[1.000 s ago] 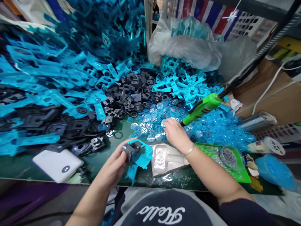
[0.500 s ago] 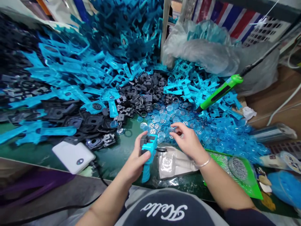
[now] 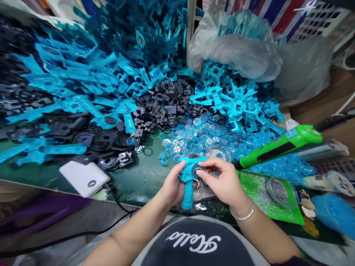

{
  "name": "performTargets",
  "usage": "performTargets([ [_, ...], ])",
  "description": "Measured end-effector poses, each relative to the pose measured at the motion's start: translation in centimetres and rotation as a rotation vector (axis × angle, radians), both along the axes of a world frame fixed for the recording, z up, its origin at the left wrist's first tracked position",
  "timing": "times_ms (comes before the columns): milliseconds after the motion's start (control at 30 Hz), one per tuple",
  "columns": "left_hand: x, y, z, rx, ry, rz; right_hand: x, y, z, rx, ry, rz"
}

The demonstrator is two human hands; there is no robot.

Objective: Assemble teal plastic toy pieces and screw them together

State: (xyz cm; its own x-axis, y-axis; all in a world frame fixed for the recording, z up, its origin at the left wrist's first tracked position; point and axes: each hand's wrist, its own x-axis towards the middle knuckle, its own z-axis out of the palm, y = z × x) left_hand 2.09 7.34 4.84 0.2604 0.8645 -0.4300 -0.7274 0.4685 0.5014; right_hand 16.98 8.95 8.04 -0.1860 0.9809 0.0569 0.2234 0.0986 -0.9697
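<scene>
The left hand (image 3: 172, 187) is curled shut around a blue plastic part (image 3: 189, 178), and it holds the part up just above the desk (image 3: 144, 184). The part has a long blue handle that points down and a round middle. The right hand (image 3: 225, 181) is close by, with its fingers (image 3: 210, 165) bent and pinched on a small round piece (image 3: 197, 170) at the middle of the blue part. The two hands nearly touch. Behind them, clear round discs (image 3: 191, 135) with silver swirls lie in a big spread on the desk. Past those are heaps of black plastic parts (image 3: 166, 107) and many more blue parts (image 3: 66, 74). To the right, a green tool (image 3: 280, 147) with a black cord lies on the pile, just above a green mesh tray (image 3: 263, 195) with tiny silver bits on it. A white box (image 3: 83, 178) with a cord sits on the left side of the desk. A silver bracelet (image 3: 242, 215) is on the right wrist.
</scene>
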Motion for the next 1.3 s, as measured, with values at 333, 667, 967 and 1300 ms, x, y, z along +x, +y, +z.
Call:
performTargets([
  [333, -2.0, -0.3, -0.6, 0.204, 0.297, -0.109, 1.3, -0.3, -0.2, 0.255, -0.252, 0.129],
  [667, -1.7, -2.1, 0.8, 0.870, 1.149, 0.172, 1.5, -1.0, -0.6, 0.323, -0.140, 0.268],
  [967, -0.7, -1.3, 1.1, 1.030, 1.263, 0.268, 0.4, -1.9, -1.4, 0.486, -0.093, 0.026],
  [1300, -1.3, -3.1, 1.5, 0.567, 1.191, -0.200, 2.6, -1.4, -0.7, 0.176, -0.286, 0.379],
])
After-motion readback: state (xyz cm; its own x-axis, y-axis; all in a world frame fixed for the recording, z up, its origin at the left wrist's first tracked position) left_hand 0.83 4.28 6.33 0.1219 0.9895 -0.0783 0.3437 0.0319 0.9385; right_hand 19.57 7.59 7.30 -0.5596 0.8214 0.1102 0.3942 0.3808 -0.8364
